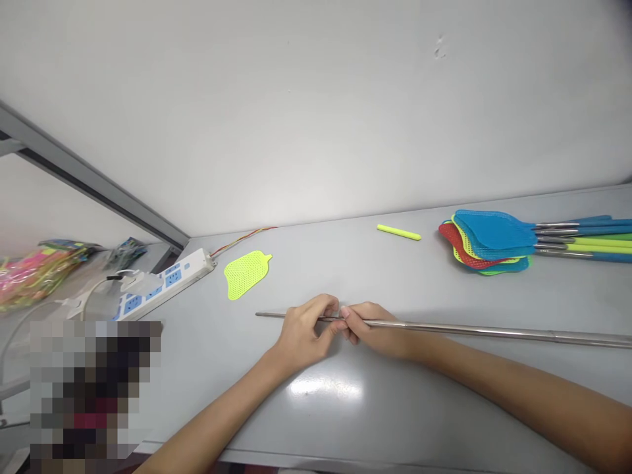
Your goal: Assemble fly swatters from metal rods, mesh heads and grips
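Bright, even light, seemingly overhead; white glare on the grey table at 6 o'clock; faint shadows under the hands; wide-angle edge bowing; soft blur toward 9 o'clock.

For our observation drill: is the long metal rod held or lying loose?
Held: the left hand and right hand pinch the rod together.

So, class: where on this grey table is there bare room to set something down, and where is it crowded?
Free: between the lime swatter head and the stacked fly swatters, behind the steel rod; between the left forearm and right forearm. Crowded: around the power strip.
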`<state>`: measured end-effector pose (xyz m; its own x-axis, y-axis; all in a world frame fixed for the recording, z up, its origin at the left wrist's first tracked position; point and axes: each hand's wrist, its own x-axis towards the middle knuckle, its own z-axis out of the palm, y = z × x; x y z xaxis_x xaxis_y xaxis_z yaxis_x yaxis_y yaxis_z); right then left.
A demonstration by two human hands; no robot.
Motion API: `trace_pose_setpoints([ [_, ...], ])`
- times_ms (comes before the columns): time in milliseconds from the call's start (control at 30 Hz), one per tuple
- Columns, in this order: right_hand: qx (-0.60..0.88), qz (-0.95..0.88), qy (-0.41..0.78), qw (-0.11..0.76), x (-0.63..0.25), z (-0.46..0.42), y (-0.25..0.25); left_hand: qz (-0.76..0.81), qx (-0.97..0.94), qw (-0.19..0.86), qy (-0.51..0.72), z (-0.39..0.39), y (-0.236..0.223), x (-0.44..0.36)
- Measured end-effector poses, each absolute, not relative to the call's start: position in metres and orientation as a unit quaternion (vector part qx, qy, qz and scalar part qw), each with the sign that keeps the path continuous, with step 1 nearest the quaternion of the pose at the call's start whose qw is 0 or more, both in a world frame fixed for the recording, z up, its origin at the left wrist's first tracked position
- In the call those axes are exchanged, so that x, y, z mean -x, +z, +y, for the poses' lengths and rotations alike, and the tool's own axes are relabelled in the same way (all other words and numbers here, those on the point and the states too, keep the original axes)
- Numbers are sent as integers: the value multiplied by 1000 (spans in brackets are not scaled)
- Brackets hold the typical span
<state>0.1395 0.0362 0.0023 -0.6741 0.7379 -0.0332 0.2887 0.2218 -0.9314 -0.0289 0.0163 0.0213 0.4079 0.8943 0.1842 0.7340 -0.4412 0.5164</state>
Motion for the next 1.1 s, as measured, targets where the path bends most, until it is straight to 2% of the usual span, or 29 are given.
trace_pose_setpoints([
  [400, 308, -774, 517, 198, -141, 38, 1, 492, -796, 236, 261, 14, 31, 28],
  [600, 269, -786, 520, 198, -139, 39, -5, 441, -811, 280, 263, 4, 32, 11],
  [833, 261, -787, 516, 216, -141, 39, -5, 458, -814, 255, 250, 4, 30, 8],
  [1100, 340, -682, 597, 250, -143, 41, 2, 441, -843, 271, 150, 22, 40, 25],
])
